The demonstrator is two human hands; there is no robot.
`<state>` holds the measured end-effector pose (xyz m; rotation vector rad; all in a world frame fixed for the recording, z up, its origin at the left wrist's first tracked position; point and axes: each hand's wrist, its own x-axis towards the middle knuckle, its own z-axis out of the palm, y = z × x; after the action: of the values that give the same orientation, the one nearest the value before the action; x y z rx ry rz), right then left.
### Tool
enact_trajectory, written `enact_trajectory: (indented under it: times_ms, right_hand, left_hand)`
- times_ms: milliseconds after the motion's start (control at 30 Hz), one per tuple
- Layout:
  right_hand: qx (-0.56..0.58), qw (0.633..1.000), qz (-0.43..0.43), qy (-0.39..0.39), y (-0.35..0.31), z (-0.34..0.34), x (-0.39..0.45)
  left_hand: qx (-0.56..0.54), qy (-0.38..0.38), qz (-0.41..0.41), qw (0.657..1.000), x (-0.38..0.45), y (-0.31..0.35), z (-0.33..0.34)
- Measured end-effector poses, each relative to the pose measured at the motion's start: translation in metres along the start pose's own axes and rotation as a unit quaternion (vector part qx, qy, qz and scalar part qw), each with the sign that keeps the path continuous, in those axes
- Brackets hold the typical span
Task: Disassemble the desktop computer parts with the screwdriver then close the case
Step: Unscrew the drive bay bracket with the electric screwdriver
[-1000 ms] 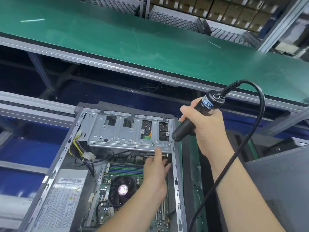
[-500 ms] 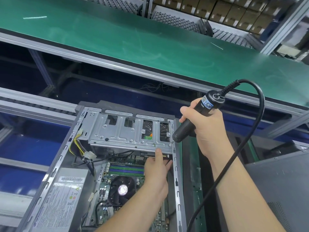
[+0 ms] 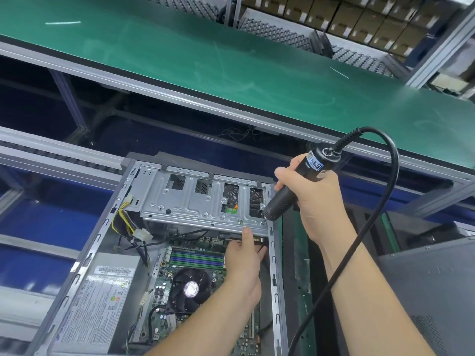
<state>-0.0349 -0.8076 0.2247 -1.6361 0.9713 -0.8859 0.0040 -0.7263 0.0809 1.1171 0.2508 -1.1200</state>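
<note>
The black corded electric screwdriver (image 3: 290,191), gripped by the right hand (image 3: 318,201), is set at a screw at four o'clock on the silver perforated-metal drive cage (image 3: 200,201) in the open grey steel computer case (image 3: 84,258), steadied underneath by the left hand (image 3: 243,263) with fingers hidden; unscrewing is judged next

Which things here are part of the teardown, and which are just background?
In the job:
- electric screwdriver, gripped by the right hand, tip at the drive cage
- left hand under the cage's front edge
- open computer case

Just around:
- green conveyor belt
- cardboard boxes
- grey panel
</note>
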Motion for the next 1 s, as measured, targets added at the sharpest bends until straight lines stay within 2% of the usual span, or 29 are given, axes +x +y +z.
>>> enact_trajectory:
  times_ms: [1000]
  right_hand:
    - [-0.025,0.999,-0.012,-0.045,0.013,0.002,0.008]
  left_hand:
    - [0.028,0.027,-0.012,0.999,-0.001,0.001,0.002]
